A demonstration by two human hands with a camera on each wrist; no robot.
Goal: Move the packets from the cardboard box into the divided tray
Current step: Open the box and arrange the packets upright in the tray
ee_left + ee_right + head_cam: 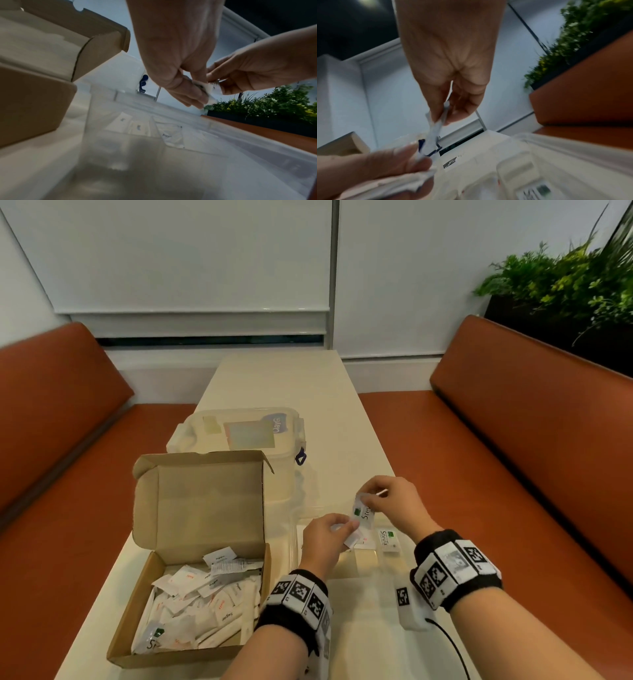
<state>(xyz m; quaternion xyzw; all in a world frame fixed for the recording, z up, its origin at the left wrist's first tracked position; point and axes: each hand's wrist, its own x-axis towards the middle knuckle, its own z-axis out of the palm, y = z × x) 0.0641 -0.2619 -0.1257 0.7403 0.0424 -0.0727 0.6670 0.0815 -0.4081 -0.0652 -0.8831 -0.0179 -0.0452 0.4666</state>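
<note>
The open cardboard box stands at the table's near left, holding several white packets. Right of it is the clear divided tray, with a Stevia packet lying in a far right compartment and other packets in its cells. Above the tray, my right hand pinches the top of a white Stevia packet. My left hand grips a small bunch of packets and touches the lower end of that same packet.
A clear lidded plastic container stands behind the box, beside its raised lid. Orange bench seats flank the narrow table. A planter with greenery sits at the far right. A black cable runs from my right wrist.
</note>
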